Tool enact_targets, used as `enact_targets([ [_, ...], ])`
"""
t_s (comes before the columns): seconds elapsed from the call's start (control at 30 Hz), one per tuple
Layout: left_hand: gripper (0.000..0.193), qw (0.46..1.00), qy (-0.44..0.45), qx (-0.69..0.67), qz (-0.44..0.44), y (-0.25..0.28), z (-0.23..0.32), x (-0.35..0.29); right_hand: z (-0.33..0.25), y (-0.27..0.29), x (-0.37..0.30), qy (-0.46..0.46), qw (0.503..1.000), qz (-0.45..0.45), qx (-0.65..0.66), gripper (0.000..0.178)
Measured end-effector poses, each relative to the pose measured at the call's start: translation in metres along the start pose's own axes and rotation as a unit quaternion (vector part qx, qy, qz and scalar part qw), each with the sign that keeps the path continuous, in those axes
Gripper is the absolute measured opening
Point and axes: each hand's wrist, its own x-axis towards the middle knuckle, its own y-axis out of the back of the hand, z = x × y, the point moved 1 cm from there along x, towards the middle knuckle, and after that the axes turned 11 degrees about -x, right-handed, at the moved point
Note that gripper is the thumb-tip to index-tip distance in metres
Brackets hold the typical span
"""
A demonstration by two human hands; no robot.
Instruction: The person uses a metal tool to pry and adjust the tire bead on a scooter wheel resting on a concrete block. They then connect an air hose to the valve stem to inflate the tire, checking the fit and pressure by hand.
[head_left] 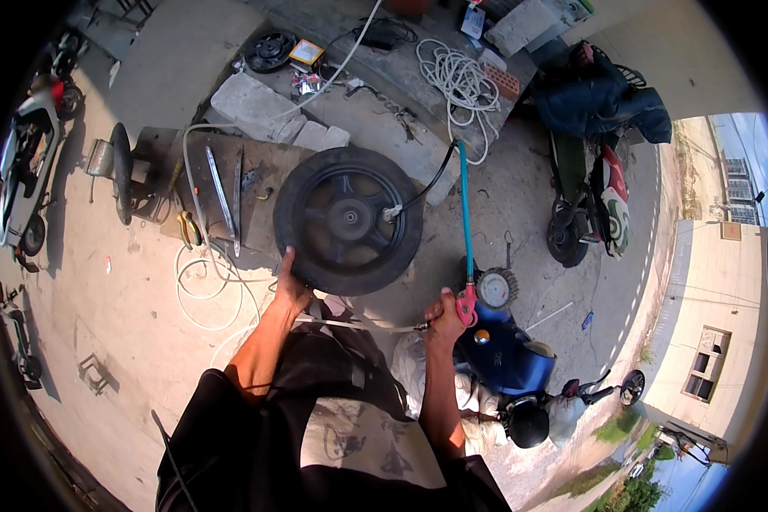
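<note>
A black motorcycle wheel with a tyre (289,213) and spoked rim lies in front of me. My left hand (292,292) grips its near edge, thumb on top of the tyre; the fingers underneath are hidden. My right hand (444,319) is closed round a pink tyre inflator gun (467,305), to the right of the wheel. A round gauge (494,289) shows beside the gun. From the gun a teal hose (464,205) runs away from me to a black hose (440,173), which reaches the wheel near its hub. A pale air hose (358,325) leads to my right hand.
Two long tyre levers (222,192) and yellow-handled pliers (189,229) lie left of the wheel. Pale hose coils (458,81) sit on the far step, near concrete blocks (252,107). A blue vehicle body (512,354) stands close on my right. Parked scooters (27,175) line the left.
</note>
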Motion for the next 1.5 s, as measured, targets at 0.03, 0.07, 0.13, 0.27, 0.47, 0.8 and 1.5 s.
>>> enact_targets([
  [0.03,0.077,0.999,0.007,-0.027,-0.026,0.001,0.004,0.007,0.006,0.004,0.004,0.002,1.0,-0.003,-0.003,0.02],
  [0.07,0.082,0.997,0.015,-0.054,-0.052,0.003,0.008,0.016,0.01,0.009,0.006,0.005,1.0,-0.004,-0.006,0.02],
  [0.13,0.087,0.996,-0.035,-0.075,-0.036,0.002,0.013,0.034,0.008,0.006,0.002,0.009,1.0,-0.012,-0.013,0.02],
  [0.27,0.081,0.975,-0.169,-0.042,0.14,-0.016,0.022,0.07,-0.001,0.004,-0.007,-0.004,1.0,-0.014,-0.014,0.019],
  [0.47,0.076,0.925,-0.234,0.077,0.29,0.009,0.026,0.095,-0.001,0.002,-0.011,-0.001,1.0,-0.002,-0.027,0.018],
  [0.8,0.08,0.913,-0.228,0.105,0.321,0.018,0.027,0.104,-0.003,0.007,-0.007,0.0,0.999,-0.033,-0.02,0.016],
  [1.5,0.035,0.55,-0.403,0.713,-0.164,-0.138,-0.047,0.008,0.006,0.028,0.019,0.032,0.992,-0.049,-0.108,0.015],
])
